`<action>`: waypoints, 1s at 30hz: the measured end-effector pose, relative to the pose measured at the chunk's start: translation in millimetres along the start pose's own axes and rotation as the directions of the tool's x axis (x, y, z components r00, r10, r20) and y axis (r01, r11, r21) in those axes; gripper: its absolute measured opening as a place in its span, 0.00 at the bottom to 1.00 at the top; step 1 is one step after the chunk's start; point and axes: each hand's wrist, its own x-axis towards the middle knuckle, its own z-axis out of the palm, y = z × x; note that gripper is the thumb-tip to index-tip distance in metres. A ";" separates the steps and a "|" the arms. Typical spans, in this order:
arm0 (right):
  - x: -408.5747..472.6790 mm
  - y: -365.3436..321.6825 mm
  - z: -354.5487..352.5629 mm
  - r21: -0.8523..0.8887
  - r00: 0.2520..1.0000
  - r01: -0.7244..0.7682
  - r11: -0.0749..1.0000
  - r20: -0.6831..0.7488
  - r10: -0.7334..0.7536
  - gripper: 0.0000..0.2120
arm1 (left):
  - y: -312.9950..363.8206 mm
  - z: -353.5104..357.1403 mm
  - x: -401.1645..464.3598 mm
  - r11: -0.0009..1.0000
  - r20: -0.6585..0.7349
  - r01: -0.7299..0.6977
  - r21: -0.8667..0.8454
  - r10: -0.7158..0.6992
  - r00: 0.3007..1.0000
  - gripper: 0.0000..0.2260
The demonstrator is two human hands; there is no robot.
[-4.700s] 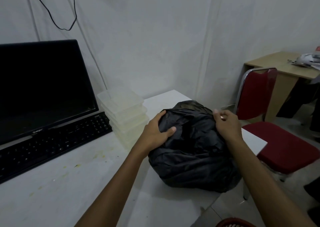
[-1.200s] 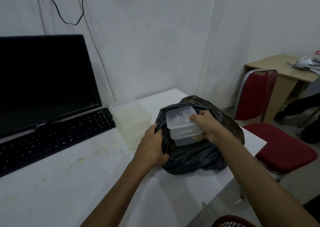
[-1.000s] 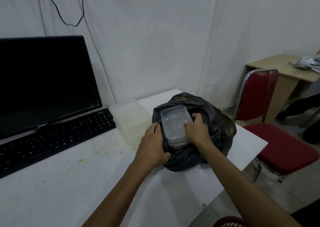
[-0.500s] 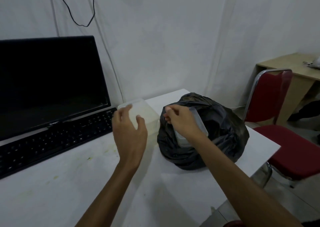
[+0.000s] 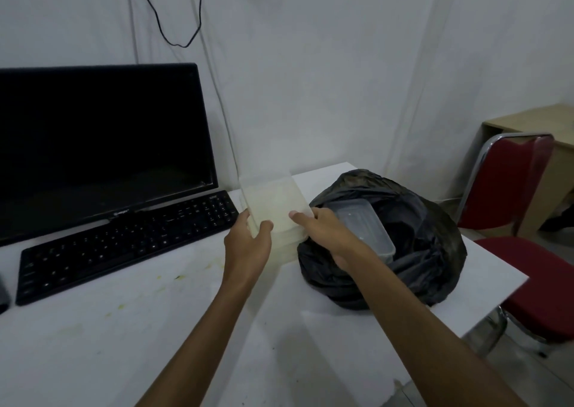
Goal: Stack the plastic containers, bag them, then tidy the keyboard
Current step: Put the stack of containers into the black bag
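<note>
A stack of translucent plastic containers stands on the white table between the black keyboard and a black plastic bag. My left hand grips the stack's near left corner, and my right hand holds its near right corner. Two clear containers sit in the open mouth of the bag, just right of my right hand.
A black monitor stands behind the keyboard. A red chair is at the table's right end, with a wooden desk behind it. The table has yellowish stains near the keyboard. A black cable hangs on the wall.
My right hand left the clear containers in the bag and moved left to the stack. My left hand let go of the bag and closed on the stack's left corner.
</note>
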 end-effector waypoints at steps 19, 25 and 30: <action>-43.1 -18.1 -110.8 0.095 0.946 -0.115 0.989 -0.293 0.138 0.26 | 18.5 56.9 -7.3 0.970 0.291 -0.210 0.127 0.166 0.942 0.17; -50.6 3.7 -111.7 -0.083 0.873 -0.091 0.992 -0.487 0.040 0.19 | -20.2 50.1 -1.3 0.780 0.063 -0.189 0.596 0.189 0.980 0.20; -48.4 13.0 -96.4 -0.114 0.885 -0.114 0.987 -0.462 0.049 0.22 | -25.7 31.6 8.6 0.696 -0.037 -0.046 0.717 0.103 0.994 0.20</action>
